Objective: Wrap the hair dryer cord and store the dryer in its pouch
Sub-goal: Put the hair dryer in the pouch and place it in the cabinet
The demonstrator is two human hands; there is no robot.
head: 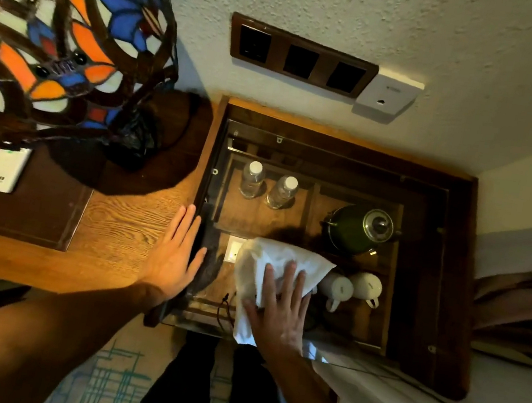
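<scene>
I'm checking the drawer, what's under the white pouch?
A dark cord shows at the white pouch's left edge, on the drawer floor. The right hand presses on top; anything beneath is covered.

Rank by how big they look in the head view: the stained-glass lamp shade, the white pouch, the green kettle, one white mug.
1. Lamp shade, though it sits nearest the camera, which inflates it.
2. White pouch.
3. Green kettle.
4. White mug.
</scene>
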